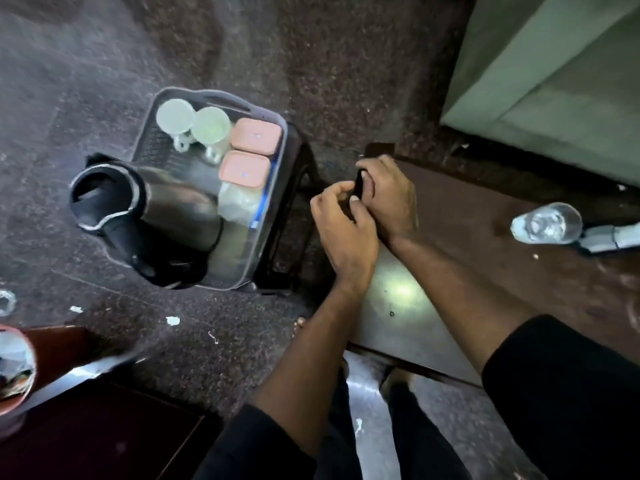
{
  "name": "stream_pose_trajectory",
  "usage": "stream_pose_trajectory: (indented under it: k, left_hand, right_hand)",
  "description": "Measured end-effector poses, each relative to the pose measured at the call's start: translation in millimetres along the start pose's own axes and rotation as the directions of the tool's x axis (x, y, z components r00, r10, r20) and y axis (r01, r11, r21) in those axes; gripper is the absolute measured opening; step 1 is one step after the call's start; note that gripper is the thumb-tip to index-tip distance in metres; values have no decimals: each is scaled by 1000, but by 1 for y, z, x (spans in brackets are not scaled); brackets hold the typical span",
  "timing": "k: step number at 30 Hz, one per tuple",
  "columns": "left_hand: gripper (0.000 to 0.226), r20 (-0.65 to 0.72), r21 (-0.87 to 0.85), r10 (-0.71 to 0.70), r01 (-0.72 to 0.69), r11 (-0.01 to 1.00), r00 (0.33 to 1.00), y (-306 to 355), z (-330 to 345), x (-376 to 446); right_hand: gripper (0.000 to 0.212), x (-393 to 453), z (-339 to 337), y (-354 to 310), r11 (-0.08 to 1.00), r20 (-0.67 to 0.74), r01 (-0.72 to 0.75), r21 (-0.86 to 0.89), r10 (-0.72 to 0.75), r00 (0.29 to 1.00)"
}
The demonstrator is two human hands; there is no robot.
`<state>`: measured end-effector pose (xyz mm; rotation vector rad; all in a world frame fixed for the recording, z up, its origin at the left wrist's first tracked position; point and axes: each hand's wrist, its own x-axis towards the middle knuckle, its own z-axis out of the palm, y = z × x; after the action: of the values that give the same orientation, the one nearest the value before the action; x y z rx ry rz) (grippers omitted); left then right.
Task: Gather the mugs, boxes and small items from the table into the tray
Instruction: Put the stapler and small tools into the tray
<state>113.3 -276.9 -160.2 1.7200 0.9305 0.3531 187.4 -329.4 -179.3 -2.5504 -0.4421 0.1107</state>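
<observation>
Speckled dark flooring is filling most of the view, with a brown tabletop (pixel 485 216) running in from the right.

Nearest the camera, two forearms are reaching forward from dark sleeves over the tabletop's near left edge. The left hand (pixel 343 233) and right hand (pixel 388 199) are meeting at the far left corner of the tabletop, where the fingers (pixel 356 202) of both are closing around a small dark object (pixel 358 183). What that object is cannot be told; it is mostly hidden by the hands.

Toward the right edge of the tabletop, a clear glass (pixel 547 223) is lying on its side, well apart from the hands and not yet gathered.

Beyond the left edge of the tabletop, the tray (pixel 258 233) is resting on a dark stand. It is already carrying a steel kettle (pixel 145 213) at its near end, two pink-lidded boxes (pixel 249 152) along its right wall, and two upturned mugs (pixel 192 124) at its far end.

Judged risks: free space in the tray is looking limited, so the small dark object may be dropped onto the lids or knock a mug. The tipped glass may roll off the tabletop if the surface is being bumped during the transfer.
</observation>
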Motion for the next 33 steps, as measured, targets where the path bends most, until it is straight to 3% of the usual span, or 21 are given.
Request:
stream_pose_trajectory:
  k: [6,10,16,20,25,28,33]
  left_hand:
    - [21,151,244,-39,1,970,988,-16,69,-57]
    - [22,372,381,-19,-133,915,928,-29,118,-115]
    - [22,689,460,-45,-388,798,724,-48,188,-214]
    - [33,807,458,-37,-584,670,590,-66,219,-258]
    - [57,755,573,-26,-640,512,655,-91,233,-273]
    - [60,792,566,-47,-704,428,608,-104,234,-270]
    - [53,793,553,-27,-702,449,608,-113,241,-267]
  right_hand:
    - [27,-75,-34,107,960,87,-279,27,275,957]
    - [21,-130,-62,177,896,116,-441,50,433,894]
    - [13,-216,-110,271,806,69,-590,44,586,807]
    - [26,-262,-132,314,639,-16,-768,-41,768,640]
    - [66,-312,-134,354,601,78,-789,-128,799,596]
    - [86,-328,-126,366,547,190,-822,-158,834,519]
    - [53,-323,-120,380,578,149,-806,-128,815,560]
